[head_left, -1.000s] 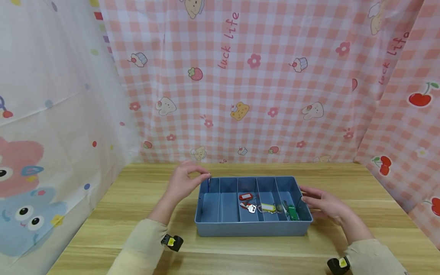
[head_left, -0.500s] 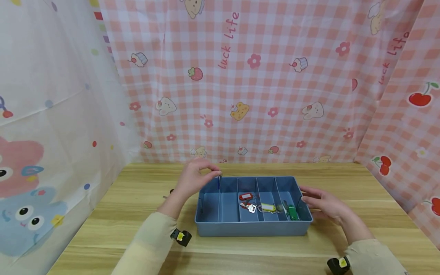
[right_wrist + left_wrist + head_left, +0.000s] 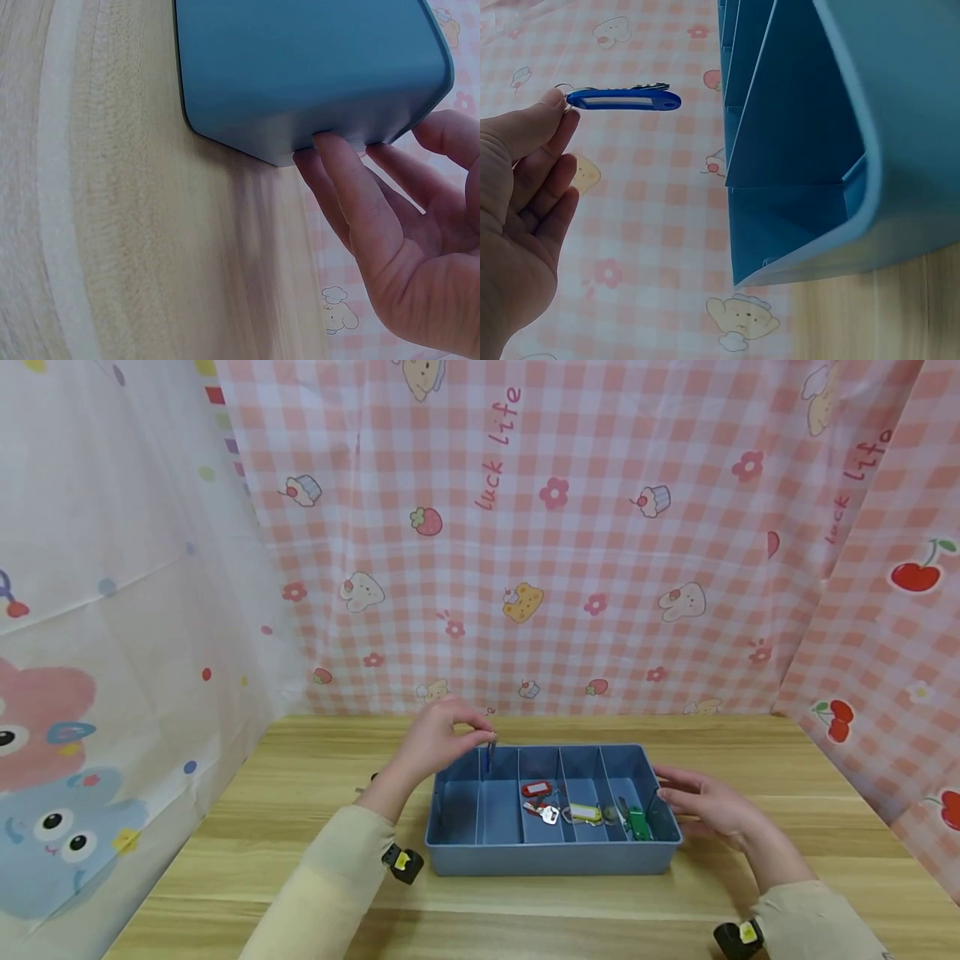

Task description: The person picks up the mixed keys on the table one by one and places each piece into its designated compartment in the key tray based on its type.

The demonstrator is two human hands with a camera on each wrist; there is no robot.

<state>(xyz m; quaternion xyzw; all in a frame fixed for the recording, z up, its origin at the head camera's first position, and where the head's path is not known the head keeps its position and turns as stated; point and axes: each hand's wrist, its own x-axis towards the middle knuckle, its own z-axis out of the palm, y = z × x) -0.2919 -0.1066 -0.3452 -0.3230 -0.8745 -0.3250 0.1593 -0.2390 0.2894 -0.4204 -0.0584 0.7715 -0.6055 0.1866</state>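
Note:
My left hand pinches the ring of a key with a blue tag between thumb and index finger. Tag and key hang over the back part of the second compartment from the left of a blue-grey divided box. At the box's right end my right hand rests its fairly straight fingers against the outer wall. Inside, a red-tagged key lies in the middle compartment, together with a silver key. A yellow-tagged key is in the fourth compartment, and a green tag in the rightmost.
Thin dividers separate the compartments. Behind my left forearm, a small dark object lies partly hidden on the wooden table. A pink checked cloth hangs along the back, and a white printed one on the left.
My left hand has carried the blue-tagged key rightward, from over the leftmost compartment to over the second. A small dark object has come into view behind the forearm. The right hand stays put.

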